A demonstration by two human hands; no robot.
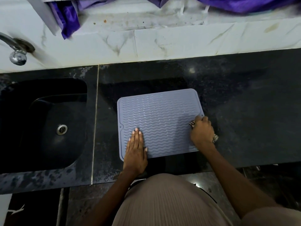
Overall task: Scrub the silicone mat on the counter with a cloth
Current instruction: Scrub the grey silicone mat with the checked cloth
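A grey-blue silicone mat [161, 118] with wavy ridges lies flat on the black stone counter [244, 103]. My left hand [136, 151] presses flat on the mat's near left corner, fingers together and extended. My right hand [202, 131] is closed over a patterned cloth [192, 123] at the mat's right edge. Only small bits of the cloth show, at the fingertips and near the wrist.
A black sink [48, 124] with a metal drain is set into the counter to the left. A chrome tap [16, 51] sticks out of the white marble wall above it. Purple fabric [70, 18] hangs at the top. The counter's front edge runs just below the mat.
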